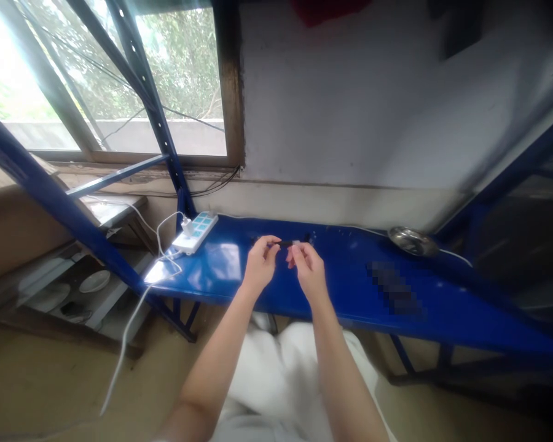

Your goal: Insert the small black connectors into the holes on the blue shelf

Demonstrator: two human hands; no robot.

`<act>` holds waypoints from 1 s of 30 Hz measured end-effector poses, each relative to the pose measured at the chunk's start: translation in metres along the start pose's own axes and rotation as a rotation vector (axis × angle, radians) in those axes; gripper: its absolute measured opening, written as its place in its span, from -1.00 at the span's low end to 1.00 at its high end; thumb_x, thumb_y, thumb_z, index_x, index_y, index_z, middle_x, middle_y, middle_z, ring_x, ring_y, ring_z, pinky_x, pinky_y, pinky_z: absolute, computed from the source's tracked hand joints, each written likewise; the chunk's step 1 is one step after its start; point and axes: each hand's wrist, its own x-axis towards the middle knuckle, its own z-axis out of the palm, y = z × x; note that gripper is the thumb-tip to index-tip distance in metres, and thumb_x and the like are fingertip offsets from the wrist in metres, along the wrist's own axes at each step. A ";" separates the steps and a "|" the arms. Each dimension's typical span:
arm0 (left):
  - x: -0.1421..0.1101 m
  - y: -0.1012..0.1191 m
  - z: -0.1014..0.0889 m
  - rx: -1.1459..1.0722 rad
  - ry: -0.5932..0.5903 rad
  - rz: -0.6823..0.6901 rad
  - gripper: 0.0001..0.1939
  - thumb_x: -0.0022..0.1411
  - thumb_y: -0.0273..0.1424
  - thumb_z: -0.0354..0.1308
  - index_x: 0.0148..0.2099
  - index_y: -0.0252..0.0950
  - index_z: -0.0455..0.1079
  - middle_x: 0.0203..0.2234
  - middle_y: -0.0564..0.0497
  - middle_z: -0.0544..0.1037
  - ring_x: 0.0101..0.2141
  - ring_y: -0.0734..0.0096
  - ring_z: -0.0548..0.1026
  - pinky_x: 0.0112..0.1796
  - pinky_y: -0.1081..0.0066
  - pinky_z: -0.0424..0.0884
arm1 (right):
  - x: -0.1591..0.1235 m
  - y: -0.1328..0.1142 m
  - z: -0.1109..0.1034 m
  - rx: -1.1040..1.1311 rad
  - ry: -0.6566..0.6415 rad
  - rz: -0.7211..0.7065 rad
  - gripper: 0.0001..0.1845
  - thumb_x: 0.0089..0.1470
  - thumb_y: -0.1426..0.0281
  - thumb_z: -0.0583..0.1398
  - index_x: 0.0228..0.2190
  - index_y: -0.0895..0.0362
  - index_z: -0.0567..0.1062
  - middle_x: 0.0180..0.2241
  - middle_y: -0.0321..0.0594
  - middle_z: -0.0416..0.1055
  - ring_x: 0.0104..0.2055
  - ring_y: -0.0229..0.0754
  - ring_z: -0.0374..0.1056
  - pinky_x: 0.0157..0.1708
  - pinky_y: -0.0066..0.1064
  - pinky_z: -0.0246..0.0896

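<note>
Over the blue shelf surface (281, 279), a thin, dark, rod-shaped piece (286, 244) with a paler right end spans the gap between my hands. Its exact kind is too small to make out. My left hand (260, 264) pinches the dark end between thumb and fingers. At the pale end, the fingertips of my right hand (309, 267) are closed on the same piece. Just behind the right fingers, a small dark bit (308, 237) lies on the blue surface, partly covered.
A white power strip (196, 233) with a plugged-in white cable sits at the left. Toward the right are a shiny metal dish (412, 240) and a blurred dark object (394, 287). Blue rack posts (154, 110) rise at the sides. A window (179, 80) is behind.
</note>
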 end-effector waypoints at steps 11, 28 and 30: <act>-0.008 0.022 -0.011 0.010 -0.087 0.080 -0.86 0.14 -0.41 0.03 -0.22 -0.29 0.32 -0.52 0.08 0.37 -0.61 0.63 0.30 -0.50 0.54 0.28 | -0.004 -0.003 0.006 0.083 0.110 0.023 -0.57 0.05 0.05 0.02 -0.61 0.11 0.18 -0.63 -0.41 0.07 -0.57 -0.38 0.05 -0.52 -0.53 0.07; -0.001 0.020 -0.006 -0.110 -0.055 -0.175 -0.54 0.17 -0.08 -0.09 -0.61 -0.29 0.07 -0.76 0.16 0.16 -0.72 0.63 0.17 -0.62 0.54 0.13 | -0.004 -0.005 0.007 -0.190 0.085 -0.047 -0.60 0.11 0.10 -0.05 -0.57 0.12 0.23 -0.62 -0.38 0.16 -0.56 -0.36 0.07 -0.53 -0.51 0.01; 0.002 0.015 -0.006 -0.206 -0.063 -0.264 -0.53 0.13 -0.05 -0.05 -0.62 -0.29 0.04 -0.78 0.17 0.13 -0.74 0.64 0.14 -0.65 0.54 0.10 | -0.003 -0.002 0.006 -0.221 0.068 -0.058 -0.62 0.11 0.11 -0.05 -0.53 0.12 0.27 -0.60 -0.36 0.20 -0.55 -0.34 0.10 -0.51 -0.50 0.04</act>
